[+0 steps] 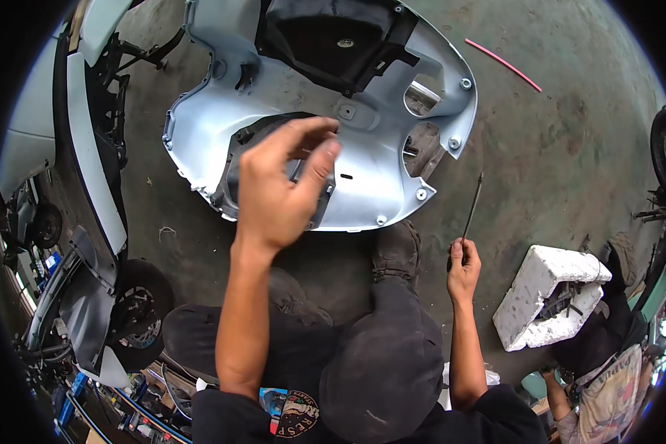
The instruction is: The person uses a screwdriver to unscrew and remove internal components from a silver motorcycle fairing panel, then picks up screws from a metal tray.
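Observation:
A pale silver-blue scooter body panel (370, 170), seen from its inner side, lies on the floor before my knees. Above its near left part hovers my left hand (277, 192), fingers bent and thumb apart, with nothing visible in it. The hand hides part of the panel's dark opening. A black plastic piece (325, 44) is set in the panel's far part. Off to the right, my right hand (463, 274) is closed around a screwdriver (473, 207). Its long thin shaft points away from me; the handle is hidden in the fist.
A pink-red thin tube (503, 65) lies on the floor at the far right. Near right is a white foam box (518, 318) with dark parts inside. Another person (607, 399) is at the lower right. A scooter with a black wheel (137, 314) stands close on the left.

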The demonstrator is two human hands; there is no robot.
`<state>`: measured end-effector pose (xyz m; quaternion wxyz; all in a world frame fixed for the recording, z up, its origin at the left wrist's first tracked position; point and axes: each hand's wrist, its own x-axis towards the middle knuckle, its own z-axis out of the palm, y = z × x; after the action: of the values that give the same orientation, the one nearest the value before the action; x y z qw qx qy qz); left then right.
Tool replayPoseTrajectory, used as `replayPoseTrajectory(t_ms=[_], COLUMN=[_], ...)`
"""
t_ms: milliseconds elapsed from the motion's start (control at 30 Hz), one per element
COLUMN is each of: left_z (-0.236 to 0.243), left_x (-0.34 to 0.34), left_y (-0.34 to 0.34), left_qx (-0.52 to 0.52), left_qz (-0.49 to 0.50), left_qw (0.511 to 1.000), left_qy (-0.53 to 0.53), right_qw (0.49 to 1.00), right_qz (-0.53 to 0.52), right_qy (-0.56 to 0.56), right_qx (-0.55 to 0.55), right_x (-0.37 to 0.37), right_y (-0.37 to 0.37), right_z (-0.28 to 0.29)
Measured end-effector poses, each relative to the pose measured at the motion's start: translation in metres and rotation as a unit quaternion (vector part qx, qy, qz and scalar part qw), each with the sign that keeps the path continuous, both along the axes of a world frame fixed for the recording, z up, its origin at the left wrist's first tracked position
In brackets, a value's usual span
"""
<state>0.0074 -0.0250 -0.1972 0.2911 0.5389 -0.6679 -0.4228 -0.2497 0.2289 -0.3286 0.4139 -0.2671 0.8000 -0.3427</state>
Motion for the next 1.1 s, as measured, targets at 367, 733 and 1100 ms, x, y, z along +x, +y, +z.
replayPoseTrajectory(t_ms=[367, 733, 1100], left_z=[-0.071, -0.106, -0.131], left_x=[0.014, -0.004, 0.008], left_y=[-0.052, -0.053, -0.05], left_qx=[0.097, 0.111, 0.096], left_qz=[-0.117, -0.15, -0.141], left_qw=[0.874, 0.808, 0.855], left_qy=[-0.462, -0.559, -0.491], right_qw=[0.951, 0.748, 0.603], right_qz=[0.066, 0.395, 0.557], right_qy=[0.287, 0.469, 0.563], right_qx=[0.093, -0.255, -0.091], right_x=[-0.012, 0.046, 0.025], right_y=[0.002, -0.258, -0.28], right_z=[-0.046, 0.038, 0.002])
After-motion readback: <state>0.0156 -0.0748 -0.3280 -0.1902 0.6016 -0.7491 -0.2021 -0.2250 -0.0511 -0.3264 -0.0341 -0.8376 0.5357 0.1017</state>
